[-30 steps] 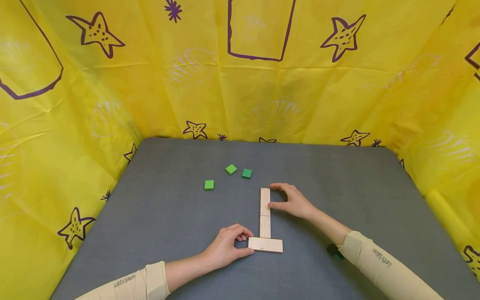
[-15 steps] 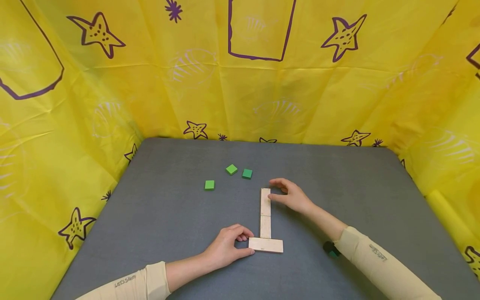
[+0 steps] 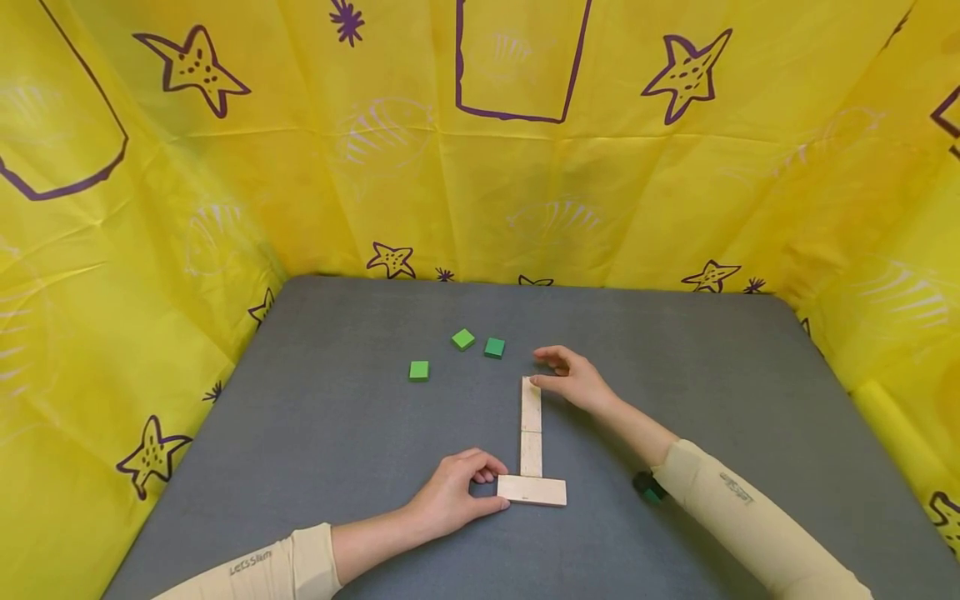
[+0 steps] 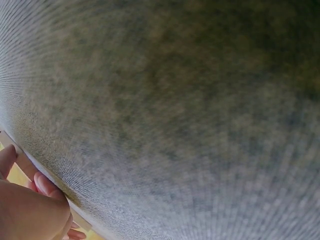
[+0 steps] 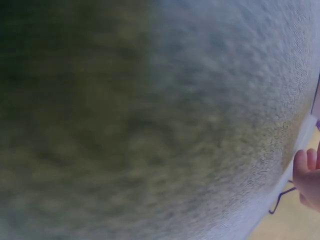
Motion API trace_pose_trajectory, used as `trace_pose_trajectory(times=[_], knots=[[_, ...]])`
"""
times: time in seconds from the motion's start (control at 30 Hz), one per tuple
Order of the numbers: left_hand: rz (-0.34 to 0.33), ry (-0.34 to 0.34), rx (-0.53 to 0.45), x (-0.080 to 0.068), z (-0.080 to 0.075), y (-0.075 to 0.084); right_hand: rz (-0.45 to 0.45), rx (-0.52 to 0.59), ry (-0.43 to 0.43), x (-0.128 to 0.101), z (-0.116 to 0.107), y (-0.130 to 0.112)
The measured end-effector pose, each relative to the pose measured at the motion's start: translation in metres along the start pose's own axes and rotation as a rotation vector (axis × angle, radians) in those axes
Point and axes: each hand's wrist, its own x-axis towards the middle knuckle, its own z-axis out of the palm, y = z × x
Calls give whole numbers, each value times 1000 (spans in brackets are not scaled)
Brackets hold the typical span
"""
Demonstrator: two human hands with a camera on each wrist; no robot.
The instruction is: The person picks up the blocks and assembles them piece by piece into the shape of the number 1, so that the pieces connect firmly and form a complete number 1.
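Three flat wooden blocks form an upside-down T in the head view. The crosswise wooden block (image 3: 532,490) lies nearest, and my left hand (image 3: 446,496) holds its left end between thumb and forefinger. From its middle runs a second wooden block (image 3: 531,454), end to end with the far wooden block (image 3: 531,410). My right hand (image 3: 581,379) is at the far block's top end, its thumb over or touching that end and the other fingers loosely bent beyond it. In the left wrist view, the left fingers (image 4: 45,185) lie along a pale wooden edge.
Two light green square blocks, a nearer one (image 3: 418,371) and a farther one (image 3: 462,338), and a darker green square block (image 3: 494,348) lie left of the far block. A yellow patterned cloth (image 3: 525,192) encloses the grey table (image 3: 337,333).
My right hand has slid away from me along the far wooden block, from its side to its top end. The left hand and the blocks look unmoved.
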Motion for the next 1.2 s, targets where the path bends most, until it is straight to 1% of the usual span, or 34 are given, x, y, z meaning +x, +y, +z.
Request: trace_pose_trajectory(times=[0.17,0.33,0.57,0.77,1.0,1.2], knots=[[-5,-3,-7,0,0,0,0,14,25,8,1,-3],[-4,-4,-12,0,0,0,8,-21,31,18,3,-1],[-5,2,-13,0,1,-1,-20,-64,37,29,6,-2],[-9,-3,-19,0,1,0,-38,-78,22,40,10,-3],[-9,-9,-17,1,0,1,-57,-152,15,50,17,-5],[-12,-8,-14,0,0,0,-88,-192,10,58,20,-5]])
